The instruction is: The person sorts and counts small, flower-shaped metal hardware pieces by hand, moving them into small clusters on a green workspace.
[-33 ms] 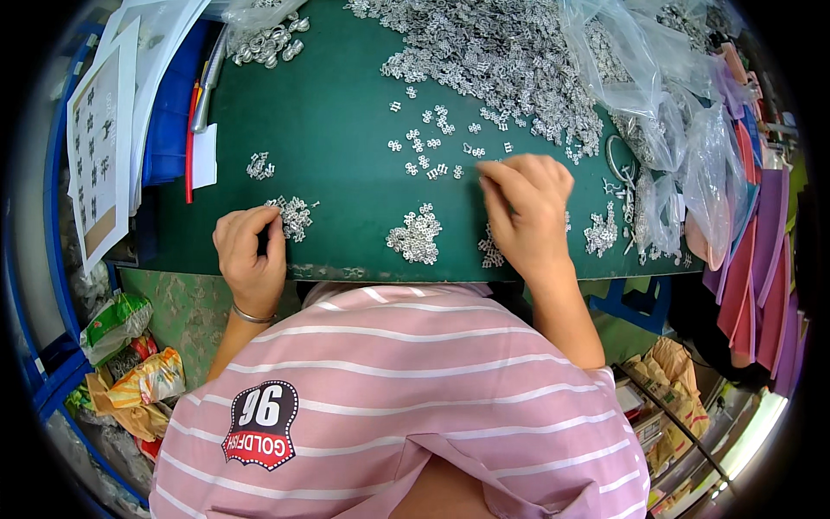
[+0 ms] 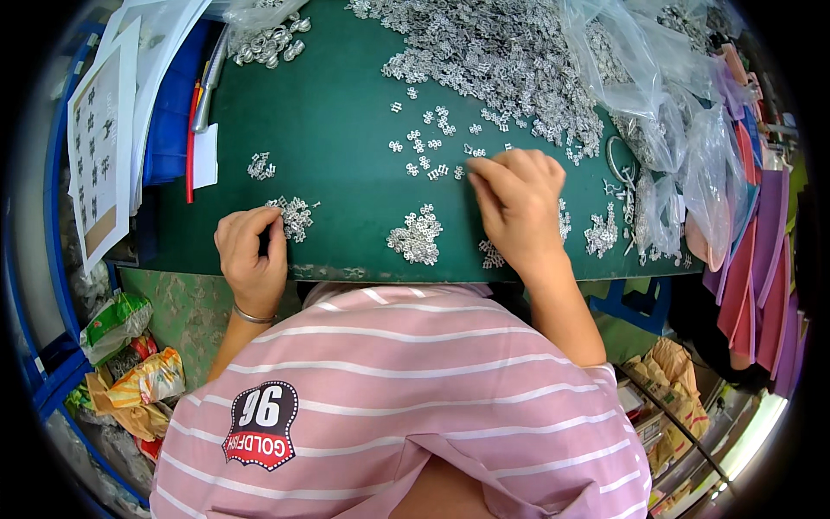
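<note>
My left hand [image 2: 251, 251] rests at the table's near edge, thumb and forefinger pinched together. Its fingertips touch a small pile of silver metal pieces [image 2: 296, 220]; whether a piece is between them is too small to see. Over the right half of the table, my right hand [image 2: 523, 208] also has thumb and forefinger closed, beside loose silver pieces [image 2: 437, 172]. What it pinches, if anything, I cannot make out. Between my hands lies a heap of silver pieces [image 2: 415, 234]. Another little heap [image 2: 491, 254] is partly hidden by my right hand.
A large mound of metal pieces [image 2: 493, 60] covers the far right of the green table [image 2: 320, 95]. Clear plastic bags [image 2: 666, 121] stand beside it. Silver rings [image 2: 270, 43] lie far left, near a blue tray [image 2: 173, 130] and paper sheets [image 2: 104, 138]. A small heap [image 2: 600, 232] sits right.
My right hand has shifted slightly left and away from me, its fingertips nearer the loose pieces. My left hand stays at its pile.
</note>
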Action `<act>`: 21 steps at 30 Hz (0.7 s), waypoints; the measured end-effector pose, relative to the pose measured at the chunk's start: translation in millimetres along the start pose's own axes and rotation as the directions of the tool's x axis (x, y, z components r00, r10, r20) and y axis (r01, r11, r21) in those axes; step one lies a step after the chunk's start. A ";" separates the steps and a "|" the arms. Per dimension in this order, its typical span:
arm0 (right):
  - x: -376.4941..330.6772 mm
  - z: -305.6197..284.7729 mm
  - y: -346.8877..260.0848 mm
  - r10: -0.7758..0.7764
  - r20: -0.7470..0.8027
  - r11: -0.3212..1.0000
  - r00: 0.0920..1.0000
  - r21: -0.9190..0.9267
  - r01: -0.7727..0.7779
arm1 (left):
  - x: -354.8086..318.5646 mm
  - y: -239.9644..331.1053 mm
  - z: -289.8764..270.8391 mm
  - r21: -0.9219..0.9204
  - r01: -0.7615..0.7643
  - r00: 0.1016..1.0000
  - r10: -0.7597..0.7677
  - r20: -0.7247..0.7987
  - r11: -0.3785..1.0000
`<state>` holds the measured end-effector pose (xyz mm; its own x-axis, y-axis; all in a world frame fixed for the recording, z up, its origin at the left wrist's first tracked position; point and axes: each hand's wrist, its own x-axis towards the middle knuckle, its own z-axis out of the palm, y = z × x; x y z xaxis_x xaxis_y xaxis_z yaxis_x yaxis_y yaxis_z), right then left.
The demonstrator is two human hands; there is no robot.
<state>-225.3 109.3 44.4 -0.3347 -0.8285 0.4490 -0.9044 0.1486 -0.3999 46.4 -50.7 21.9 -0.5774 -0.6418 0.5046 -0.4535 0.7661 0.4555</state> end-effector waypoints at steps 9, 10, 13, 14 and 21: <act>-0.3 8.0 0.9 0.106 0.105 0.955 0.989 0.265 -0.130 | -1.7 -2.9 4.3 -0.063 0.062 0.998 -0.063 -0.021 0.996; -3.7 6.3 -1.7 0.162 0.140 0.909 0.977 0.364 -0.203 | -1.9 -2.9 4.6 -0.067 0.065 0.998 -0.066 -0.017 0.996; -3.8 4.2 -16.6 -0.150 0.086 0.899 0.985 0.426 0.100 | 0.0 -2.9 5.2 -0.078 0.061 0.998 -0.062 -0.010 0.995; -7.0 6.6 -22.5 -0.168 0.115 0.892 0.979 0.441 0.101 | 0.1 -2.8 3.9 -0.076 0.056 0.998 -0.057 -0.007 0.995; 4.1 12.1 -15.4 -0.079 0.073 0.960 0.994 0.273 0.056 | 2.5 -0.5 2.0 -0.075 0.048 0.999 -0.048 0.005 0.996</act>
<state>-209.5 97.1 42.7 -0.2421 -0.8749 0.4195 -0.8150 -0.0513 -0.5771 43.8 -52.6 21.5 -0.5582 -0.6777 0.4788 -0.4285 0.7296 0.5330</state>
